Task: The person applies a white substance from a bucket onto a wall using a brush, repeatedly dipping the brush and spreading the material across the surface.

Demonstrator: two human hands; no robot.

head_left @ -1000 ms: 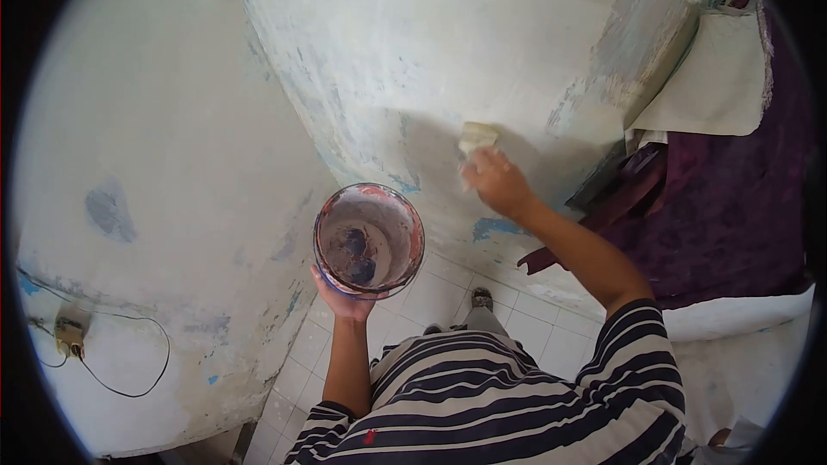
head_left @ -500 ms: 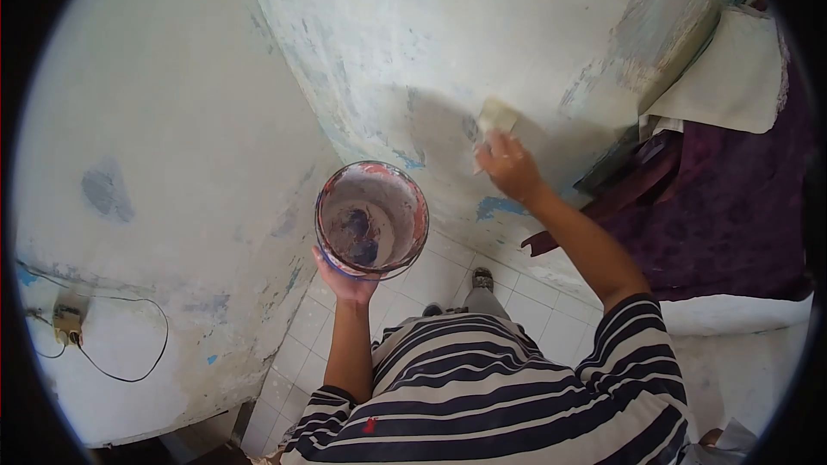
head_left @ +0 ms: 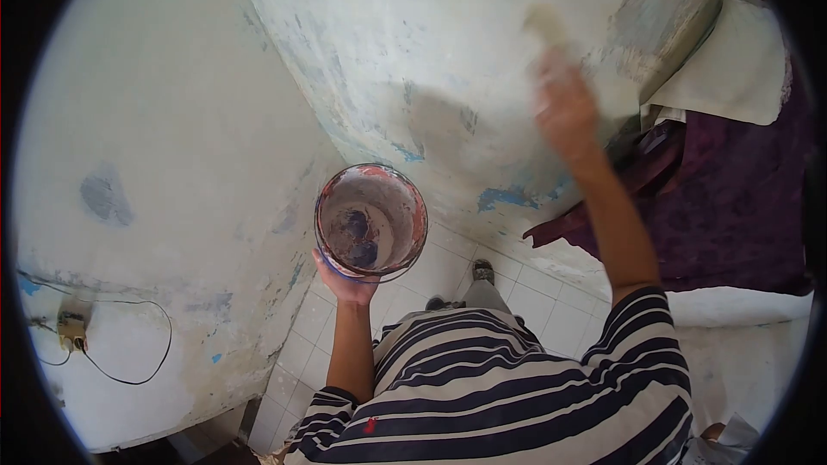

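My left hand (head_left: 353, 287) supports a paint bucket (head_left: 413, 220) from below and at its near side, fingers against the outer wall. The bucket is tilted toward me, its inside smeared with pinkish-grey residue and dark patches at the bottom. My right hand (head_left: 564, 103), smeared by motion, is closed round a wide paintbrush (head_left: 548, 26) with pale bristles. The brush is up at the wall (head_left: 482, 9), whose pale surface has grey and blue worn patches. Most of the brush handle is hidden by the hand.
A dark purple cloth (head_left: 724, 207) and a cream cloth (head_left: 732, 77) lie at the right. On the left wall (head_left: 172, 120), an electrical socket box (head_left: 72, 327) has a looping black cable (head_left: 164, 353). White floor tiles (head_left: 431, 271) lie under my feet.
My right hand has moved up and to the right along the wall with the paintbrush. My left hand and the bucket stay almost in place.
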